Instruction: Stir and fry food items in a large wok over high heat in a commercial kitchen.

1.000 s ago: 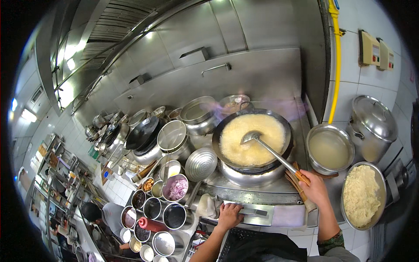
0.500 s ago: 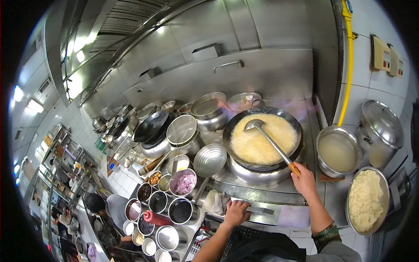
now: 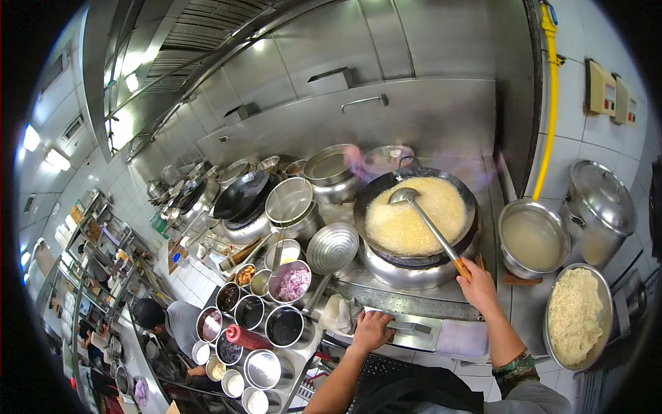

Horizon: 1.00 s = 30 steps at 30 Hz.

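Note:
My right hand (image 3: pixel 477 284) is closed round the wooden handle of a long metal ladle (image 3: pixel 429 224). The ladle's bowl rests in a black wok (image 3: pixel 469 200) full of pale yellow, foaming liquid (image 3: pixel 407 228). That wok sits on a round metal burner ring (image 3: pixel 396 270), with flames showing behind it. At the front edge of the stove, my left hand (image 3: pixel 373 331) lies by a flat metal handle (image 3: pixel 408 326), fingers bent over the edge; whether they grip it is hard to tell. A crumpled white cloth (image 3: pixel 336 314) lies just left of that hand.
Left of the wok are a perforated skimmer (image 3: pixel 332 248), a mesh strainer (image 3: pixel 289 200) and several seasoning pots, one with chopped purple onion (image 3: pixel 292 283). A pot of cloudy liquid (image 3: pixel 532 238) and an oval bowl of pale crumbs (image 3: pixel 576 317) stand right. A co-worker (image 3: pixel 176 328) is at far left.
The view has shifted slightly. The foam in the wok looks a little finer. The ladle and both hands keep nearly the same places.

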Each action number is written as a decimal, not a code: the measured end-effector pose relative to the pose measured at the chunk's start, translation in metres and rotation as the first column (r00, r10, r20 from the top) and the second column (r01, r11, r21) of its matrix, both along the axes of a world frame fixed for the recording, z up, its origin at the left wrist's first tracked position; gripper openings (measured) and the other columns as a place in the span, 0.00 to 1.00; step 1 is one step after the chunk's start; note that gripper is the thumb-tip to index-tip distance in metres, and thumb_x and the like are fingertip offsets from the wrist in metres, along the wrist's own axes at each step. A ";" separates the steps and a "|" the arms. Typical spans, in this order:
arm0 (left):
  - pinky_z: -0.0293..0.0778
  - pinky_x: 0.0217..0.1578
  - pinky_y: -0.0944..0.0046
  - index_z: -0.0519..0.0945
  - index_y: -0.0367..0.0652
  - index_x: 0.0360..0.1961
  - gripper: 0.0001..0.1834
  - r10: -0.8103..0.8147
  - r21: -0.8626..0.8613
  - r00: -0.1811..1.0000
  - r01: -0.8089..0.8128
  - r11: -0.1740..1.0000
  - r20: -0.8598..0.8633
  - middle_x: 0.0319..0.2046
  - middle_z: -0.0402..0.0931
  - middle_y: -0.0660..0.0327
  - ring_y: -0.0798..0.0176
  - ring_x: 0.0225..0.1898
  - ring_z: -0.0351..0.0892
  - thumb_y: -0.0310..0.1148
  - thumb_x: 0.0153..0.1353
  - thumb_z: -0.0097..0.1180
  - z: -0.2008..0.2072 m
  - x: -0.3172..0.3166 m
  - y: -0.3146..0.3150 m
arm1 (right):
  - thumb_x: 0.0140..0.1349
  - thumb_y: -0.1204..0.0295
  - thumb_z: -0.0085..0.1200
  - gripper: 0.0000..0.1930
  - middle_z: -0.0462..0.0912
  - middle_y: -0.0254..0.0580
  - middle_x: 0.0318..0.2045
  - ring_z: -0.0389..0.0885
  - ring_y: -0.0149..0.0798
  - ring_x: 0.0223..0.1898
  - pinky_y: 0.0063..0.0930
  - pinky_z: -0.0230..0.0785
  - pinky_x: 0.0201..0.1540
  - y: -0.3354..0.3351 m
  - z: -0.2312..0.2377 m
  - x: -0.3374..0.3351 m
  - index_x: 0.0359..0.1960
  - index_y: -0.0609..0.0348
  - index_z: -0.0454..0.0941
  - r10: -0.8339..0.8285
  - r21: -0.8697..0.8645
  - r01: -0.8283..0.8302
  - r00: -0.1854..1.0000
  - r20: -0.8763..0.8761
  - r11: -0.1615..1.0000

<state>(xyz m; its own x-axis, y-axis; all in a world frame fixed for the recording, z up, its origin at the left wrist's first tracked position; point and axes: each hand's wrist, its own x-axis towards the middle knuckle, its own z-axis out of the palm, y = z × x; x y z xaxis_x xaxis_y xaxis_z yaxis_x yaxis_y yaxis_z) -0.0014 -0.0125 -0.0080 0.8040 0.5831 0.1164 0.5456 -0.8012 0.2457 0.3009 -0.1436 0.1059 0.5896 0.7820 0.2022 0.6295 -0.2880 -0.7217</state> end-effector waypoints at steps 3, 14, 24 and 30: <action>0.57 0.67 0.35 0.79 0.56 0.55 0.24 -0.002 -0.020 1.000 0.002 1.000 -0.002 0.51 0.77 0.61 0.51 0.61 0.71 0.48 0.57 0.64 0.002 -0.001 0.001 | 0.61 0.66 0.61 0.26 0.83 0.56 0.50 0.81 0.59 0.50 0.46 0.73 0.54 -0.021 0.010 -0.002 0.63 0.52 0.75 -0.023 -0.051 0.023 1.000 -0.004 0.998; 0.58 0.66 0.36 0.82 0.56 0.51 0.21 0.006 -0.022 0.999 -0.005 1.000 0.042 0.49 0.79 0.62 0.51 0.58 0.73 0.48 0.57 0.64 -0.009 -0.003 0.004 | 0.61 0.68 0.61 0.24 0.83 0.57 0.49 0.81 0.58 0.51 0.45 0.72 0.56 -0.084 0.030 0.003 0.61 0.52 0.77 -0.095 -0.032 0.095 0.995 -0.010 0.995; 0.57 0.67 0.38 0.82 0.56 0.51 0.21 0.025 -0.024 0.998 -0.024 0.999 0.052 0.49 0.79 0.63 0.52 0.58 0.73 0.48 0.57 0.64 -0.005 -0.003 0.003 | 0.60 0.72 0.62 0.22 0.85 0.57 0.47 0.85 0.52 0.48 0.36 0.74 0.54 -0.125 0.085 0.007 0.57 0.64 0.78 -0.071 0.057 0.074 0.996 -0.059 0.996; 0.57 0.66 0.38 0.83 0.56 0.50 0.20 0.024 -0.034 0.998 -0.022 0.999 0.060 0.49 0.79 0.63 0.53 0.58 0.73 0.47 0.57 0.64 -0.009 -0.002 0.005 | 0.61 0.76 0.61 0.21 0.86 0.56 0.46 0.86 0.44 0.46 0.30 0.73 0.53 -0.152 0.104 0.014 0.56 0.68 0.78 -0.061 0.092 0.075 0.987 -0.149 0.993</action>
